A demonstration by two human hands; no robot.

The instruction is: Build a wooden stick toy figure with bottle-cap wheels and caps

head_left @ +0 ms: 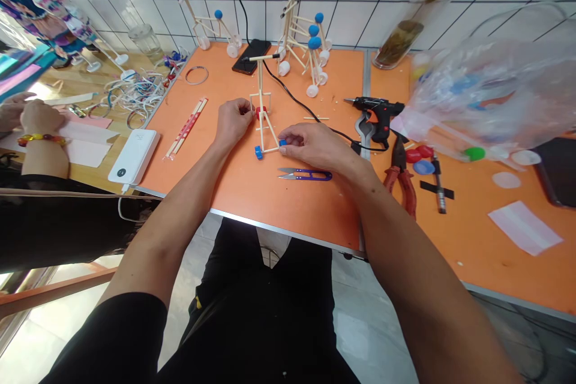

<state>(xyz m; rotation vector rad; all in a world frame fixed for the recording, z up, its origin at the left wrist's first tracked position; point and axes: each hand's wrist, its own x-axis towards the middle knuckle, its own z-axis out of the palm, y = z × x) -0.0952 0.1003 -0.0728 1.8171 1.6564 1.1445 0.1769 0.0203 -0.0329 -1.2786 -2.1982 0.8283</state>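
Observation:
A small tricycle-like model (pixel 261 87) made of wooden sticks stands upright on the orange table, with a dark-tipped crossbar at its top. My left hand (pixel 234 123) is closed at its left side, fingertips by a red cap (pixel 261 112); exactly which part they pinch is partly hidden. With thumb and fingers, my right hand (pixel 310 143) grips the blue cap (pixel 282 143) at the model's lower right corner. Another blue cap (pixel 258 152) sits at the lower left corner. Purple-handled thread snips (pixel 306 174) lie just below my right hand.
Similar stick models (pixel 306 42) stand by the tiled wall. On the right are a glue gun (pixel 380 117), red-handled pliers (pixel 400 180) and a plastic bag (pixel 490 84). Chopsticks (pixel 186 129) and a white power bank (pixel 134 156) lie left. Another person's hands (pixel 42 117) rest over paper.

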